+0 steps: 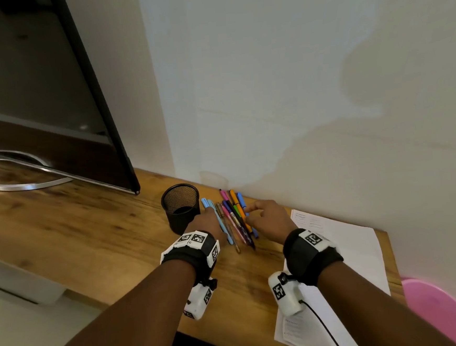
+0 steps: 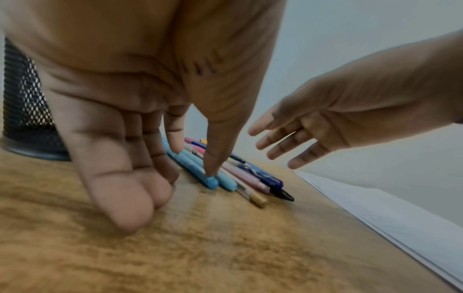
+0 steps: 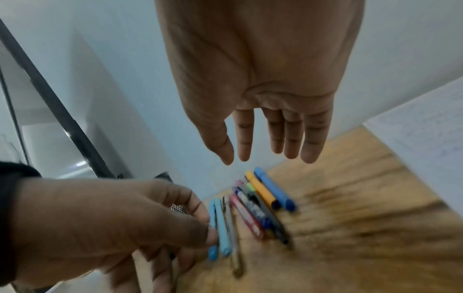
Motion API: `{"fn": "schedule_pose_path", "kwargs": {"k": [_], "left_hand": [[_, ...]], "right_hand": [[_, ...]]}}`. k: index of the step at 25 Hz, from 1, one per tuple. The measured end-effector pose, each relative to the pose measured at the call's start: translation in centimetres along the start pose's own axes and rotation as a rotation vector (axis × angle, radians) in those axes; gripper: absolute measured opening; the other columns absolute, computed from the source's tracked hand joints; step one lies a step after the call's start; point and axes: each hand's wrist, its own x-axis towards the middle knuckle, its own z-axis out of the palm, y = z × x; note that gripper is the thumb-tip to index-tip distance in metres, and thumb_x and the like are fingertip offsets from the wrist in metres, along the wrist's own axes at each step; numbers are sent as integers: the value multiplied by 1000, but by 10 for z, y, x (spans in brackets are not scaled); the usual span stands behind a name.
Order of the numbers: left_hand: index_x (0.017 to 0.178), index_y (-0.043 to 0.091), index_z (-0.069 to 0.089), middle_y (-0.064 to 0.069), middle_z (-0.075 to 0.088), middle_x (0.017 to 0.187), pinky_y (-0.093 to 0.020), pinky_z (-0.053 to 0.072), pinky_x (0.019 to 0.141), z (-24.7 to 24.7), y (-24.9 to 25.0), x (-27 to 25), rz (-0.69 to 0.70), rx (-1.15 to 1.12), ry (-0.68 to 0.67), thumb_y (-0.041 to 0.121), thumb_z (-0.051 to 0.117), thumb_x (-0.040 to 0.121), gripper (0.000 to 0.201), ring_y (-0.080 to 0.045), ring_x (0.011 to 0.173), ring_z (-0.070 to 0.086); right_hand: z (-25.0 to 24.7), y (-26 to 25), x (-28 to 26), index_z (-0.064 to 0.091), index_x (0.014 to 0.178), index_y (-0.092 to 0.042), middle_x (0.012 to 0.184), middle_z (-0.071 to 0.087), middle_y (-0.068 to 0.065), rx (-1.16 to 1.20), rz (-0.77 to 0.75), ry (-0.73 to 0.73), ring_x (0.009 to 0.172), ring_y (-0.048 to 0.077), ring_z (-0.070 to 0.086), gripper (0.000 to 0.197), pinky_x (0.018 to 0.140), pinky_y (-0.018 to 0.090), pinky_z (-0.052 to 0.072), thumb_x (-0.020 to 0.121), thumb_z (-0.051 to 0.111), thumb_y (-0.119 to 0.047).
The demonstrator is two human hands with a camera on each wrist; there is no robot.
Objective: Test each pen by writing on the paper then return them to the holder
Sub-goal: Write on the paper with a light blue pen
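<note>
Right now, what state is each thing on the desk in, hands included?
Holder: upright, no pens visible inside.
Pens: lying side by side on the desk, between holder and paper.
Light blue pen: flat on the desk, left hand's thumb tip touching it.
Paper: flat on the desk, faint writing on it.
Left hand: fingers down at the light blue pens, not lifting any.
Right hand: open above the pens, holding nothing.
</note>
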Motion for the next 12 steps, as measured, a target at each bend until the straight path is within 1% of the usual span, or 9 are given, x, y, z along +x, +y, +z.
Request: {"fn": "schedule_pose_path", "kwargs": {"k": [1, 2, 4, 6, 7, 8, 9, 11, 12], "left_hand": [[131, 11, 42, -15, 59, 118, -41, 57, 84, 0, 0, -1, 5, 7, -1, 30, 67, 87, 55, -33, 102, 64], [131, 11, 42, -14, 58, 119, -41, 56, 84, -1, 0, -1, 13, 30, -5, 29, 67, 87, 54, -32, 103, 64], [126, 14, 44, -13, 58, 118, -39, 55, 82, -1, 3, -1, 52, 64, 23, 28, 64, 88, 45, -30, 102, 63], [107, 18, 51, -8, 62, 105, -36, 56, 76, 2, 6, 1, 90, 63, 90, 33, 59, 90, 23, -25, 91, 63], [98, 18, 53, -6, 62, 98, -34, 56, 72, 3, 7, 3, 88, 76, 111, 37, 57, 91, 20, -23, 85, 62], [92, 17, 55, -6, 62, 93, -32, 56, 70, 6, 8, 4, 73, 104, 119, 40, 56, 91, 23, -23, 81, 62], [90, 16, 56, -7, 62, 93, -31, 55, 67, 9, 8, 6, 60, 133, 120, 43, 58, 90, 27, -23, 80, 61], [89, 15, 55, -9, 65, 98, -30, 51, 64, 12, 10, 9, 46, 143, 125, 44, 62, 88, 30, -23, 80, 60], [91, 14, 56, -10, 66, 102, -30, 51, 65, 13, 10, 12, 40, 148, 128, 42, 63, 89, 29, -24, 84, 61]], "right_hand": [[-7, 3, -7, 70, 115, -21, 115, 67, -3, 30, 11, 25, 90, 10, 63, 24, 76, 24, 51, 92, 64, -24], [-14, 8, -16, 70, 114, -23, 114, 65, -6, 43, 18, 55, 97, 9, 60, 23, 81, 25, 48, 92, 64, -26], [-28, 20, -38, 70, 110, -27, 115, 64, -9, 63, 20, 106, 106, 10, 58, 20, 90, 29, 45, 91, 64, -29], [-38, 33, -60, 70, 106, -29, 115, 67, -11, 110, 14, 134, 105, 10, 62, 15, 92, 30, 49, 92, 65, -29], [-42, 39, -71, 71, 105, -28, 114, 69, -11, 142, 16, 147, 103, 8, 64, 13, 93, 30, 50, 93, 65, -28], [-45, 45, -81, 72, 103, -26, 113, 70, -11, 177, 21, 165, 102, 7, 65, 12, 94, 29, 52, 93, 66, -27], [-47, 51, -90, 74, 102, -25, 111, 71, -11, 213, 29, 183, 102, 6, 66, 12, 93, 29, 53, 93, 66, -26], [-51, 62, -105, 75, 99, -25, 106, 72, -12, 281, 46, 217, 100, 8, 67, 10, 90, 30, 55, 95, 65, -26], [-52, 67, -111, 74, 98, -25, 104, 72, -11, 311, 51, 221, 98, 10, 68, 10, 87, 29, 57, 95, 65, -26]]}}
